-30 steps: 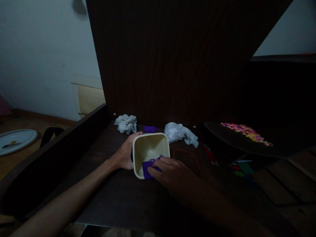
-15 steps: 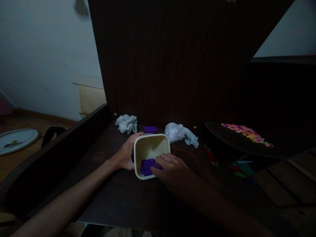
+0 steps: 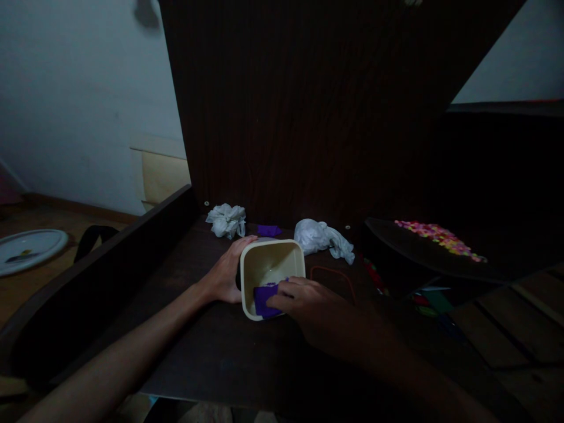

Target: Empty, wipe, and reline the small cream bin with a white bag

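Container (image 3: 272,267), cream plastic, square mouth, sits mid-desk on the dark wooden desk (image 3: 220,352), tipped so the opening faces the camera. Right in front of the body, between both forearms; neither arm has to stretch. Mouth is roughly square, so no real long axis to speak of.

Left hand (image 3: 227,273) is on the container's left wall, palm against the side, fingers curled up over the far-left corner of the rim. Wrapped on, bracing it.

Right hand (image 3: 304,302) comes in from the near-right, fingers over the near rim and reaching inside. Fingers are narrowed around a purple cloth (image 3: 264,298), which lies against the near inside wall. Lighting is poor, so it looks like a pinch-and-press rather than a full grasp; can't be firmer than that.

Behind the container, near the back panel: crumpled white tissue (image 3: 225,220) to the left, white bag or rag (image 3: 321,238) to the right, small purple scrap (image 3: 268,230) between them. Thin orange band (image 3: 332,271) lies just right of the container. Dark tray with coloured beads (image 3: 438,234) well off to the right.
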Demonstrator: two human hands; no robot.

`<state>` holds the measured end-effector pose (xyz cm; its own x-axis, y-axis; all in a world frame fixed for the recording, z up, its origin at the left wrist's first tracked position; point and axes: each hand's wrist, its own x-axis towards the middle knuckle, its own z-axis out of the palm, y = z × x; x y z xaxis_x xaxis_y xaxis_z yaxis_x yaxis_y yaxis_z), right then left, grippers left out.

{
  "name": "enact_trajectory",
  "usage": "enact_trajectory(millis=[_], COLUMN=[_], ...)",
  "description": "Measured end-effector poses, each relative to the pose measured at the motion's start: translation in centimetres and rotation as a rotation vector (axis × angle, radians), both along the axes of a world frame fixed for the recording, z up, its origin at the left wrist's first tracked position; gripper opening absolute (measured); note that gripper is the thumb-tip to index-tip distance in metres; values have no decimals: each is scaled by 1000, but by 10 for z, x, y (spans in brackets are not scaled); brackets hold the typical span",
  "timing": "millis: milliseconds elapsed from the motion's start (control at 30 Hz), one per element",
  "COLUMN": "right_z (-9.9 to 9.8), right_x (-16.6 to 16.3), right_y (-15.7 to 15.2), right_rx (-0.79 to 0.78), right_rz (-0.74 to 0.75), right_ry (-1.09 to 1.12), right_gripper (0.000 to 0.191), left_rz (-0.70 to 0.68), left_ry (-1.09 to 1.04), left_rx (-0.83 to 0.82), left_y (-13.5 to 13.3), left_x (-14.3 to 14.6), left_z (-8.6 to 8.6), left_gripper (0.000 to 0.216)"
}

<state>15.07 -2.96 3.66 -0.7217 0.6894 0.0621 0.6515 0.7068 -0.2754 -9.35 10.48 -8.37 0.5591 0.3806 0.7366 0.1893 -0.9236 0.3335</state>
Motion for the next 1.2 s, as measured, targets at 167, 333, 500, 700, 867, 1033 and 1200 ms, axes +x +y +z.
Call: enact_trajectory(millis=[167,333,500,700,867,1033,1200], right_z=[4,5,3,-3,3,11,8], right_x=[-9,-16,-16,1,12,9,10], right_y=[3,8,11,20,24,23,20], right_rx=[116,204,186,-43,-194,-158,-164], right_rz=[-18,13,-21,-4,68,59,62], right_ry=[-107,-180,-180,-111,-24,-9,5], right_gripper=[44,28,25,37,50,47,47], left_rz=[-11,-8,-14,-26,-38,-26,-30], left_ry=[-23,-13,-25,-9,8,-4,-7], left_rx=[-25,-17,7,-19,-8,-17,-6], left_y=[1,1,1,4,5,3,2], left_x=[0,0,1,1,1,1,1], left_z=[-2,-2,-1,-3,-3,-1,0], left_gripper=[134,132,127,138,141,138,136])
